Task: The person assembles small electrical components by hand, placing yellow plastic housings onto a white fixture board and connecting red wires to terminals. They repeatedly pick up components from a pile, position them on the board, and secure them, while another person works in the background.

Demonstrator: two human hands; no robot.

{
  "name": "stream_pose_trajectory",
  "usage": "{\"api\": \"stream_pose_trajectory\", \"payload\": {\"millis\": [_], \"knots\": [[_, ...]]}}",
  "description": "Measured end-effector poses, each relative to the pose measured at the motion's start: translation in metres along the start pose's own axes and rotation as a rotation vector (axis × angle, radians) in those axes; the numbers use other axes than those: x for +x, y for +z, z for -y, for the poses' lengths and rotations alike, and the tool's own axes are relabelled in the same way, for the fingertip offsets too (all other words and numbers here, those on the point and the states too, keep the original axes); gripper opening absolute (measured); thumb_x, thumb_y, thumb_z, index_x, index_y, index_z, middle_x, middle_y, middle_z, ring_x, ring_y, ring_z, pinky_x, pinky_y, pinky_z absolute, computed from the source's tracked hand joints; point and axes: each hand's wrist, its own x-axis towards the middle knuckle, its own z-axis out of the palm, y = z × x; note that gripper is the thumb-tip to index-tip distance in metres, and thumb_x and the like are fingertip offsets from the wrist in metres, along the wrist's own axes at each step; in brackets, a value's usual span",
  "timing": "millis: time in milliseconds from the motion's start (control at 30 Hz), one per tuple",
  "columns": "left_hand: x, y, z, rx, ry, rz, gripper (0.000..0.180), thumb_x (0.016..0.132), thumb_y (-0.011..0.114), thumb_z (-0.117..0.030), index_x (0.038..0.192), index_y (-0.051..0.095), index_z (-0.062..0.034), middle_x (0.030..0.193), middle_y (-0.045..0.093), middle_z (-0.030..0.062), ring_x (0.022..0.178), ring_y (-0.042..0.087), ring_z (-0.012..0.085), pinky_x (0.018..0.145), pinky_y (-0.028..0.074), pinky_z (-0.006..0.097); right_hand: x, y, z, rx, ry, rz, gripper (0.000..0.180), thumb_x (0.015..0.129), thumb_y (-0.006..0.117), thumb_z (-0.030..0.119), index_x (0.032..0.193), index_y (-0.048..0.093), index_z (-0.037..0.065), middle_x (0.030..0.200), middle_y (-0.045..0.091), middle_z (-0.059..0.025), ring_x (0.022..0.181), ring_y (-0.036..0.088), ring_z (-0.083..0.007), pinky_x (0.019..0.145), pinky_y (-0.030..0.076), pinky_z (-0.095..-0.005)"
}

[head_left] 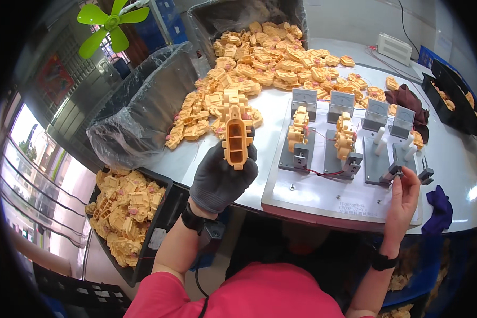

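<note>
My left hand [223,177], in a dark grey glove, holds up a pale yellow plastic housing [236,140] over the table's near edge. The housing's open side, with several compartments, faces me. My bare right hand [404,193] pinches the small dark front block [395,170] of a test fixture at the right of the board. White upright pegs [380,147] stand on that fixture, with no housing on them. Two fixtures further left carry yellow housings, a left one [298,130] and a right one [345,137]. Behind the fixtures stand several analogue meters [342,99].
Yellow housings [270,61] lie heaped at the back. Plastic-lined bins [143,106] flank the heap. A black crate [156,233] of housings sits low at left. A purple cloth [439,209] lies at the right edge, a brown cloth [408,103] behind the meters. A green fan [112,22] is at upper left.
</note>
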Motion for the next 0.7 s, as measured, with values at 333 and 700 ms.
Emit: {"api": "stream_pose_trajectory", "payload": {"millis": [333,700], "knots": [[0.002,0.009,-0.005,0.113,-0.016,-0.015,0.067,0.085,0.06,-0.005,0.149,0.042,-0.0135,0.133,0.056,0.0045,0.126,0.054,0.0222,0.109,0.041,0.048,-0.001,-0.002,0.0,0.014,0.032,0.047,0.029,0.102,0.057,0.006,0.13,0.055,0.004,0.11,0.052,-0.0016,0.102,0.05,-0.0098,0.095,0.04,-0.0245],[0.014,-0.01,-0.024,0.48,0.086,0.072,0.058,0.087,0.066,-0.006,0.142,0.049,-0.0114,0.135,0.058,0.0127,0.133,0.052,0.0292,0.117,0.035,0.051,0.0,-0.005,0.002,0.042,0.053,0.087,0.031,0.101,0.059,0.006,0.132,0.055,0.006,0.111,0.052,-0.001,0.103,0.052,-0.0096,0.096,0.042,-0.026]]}}
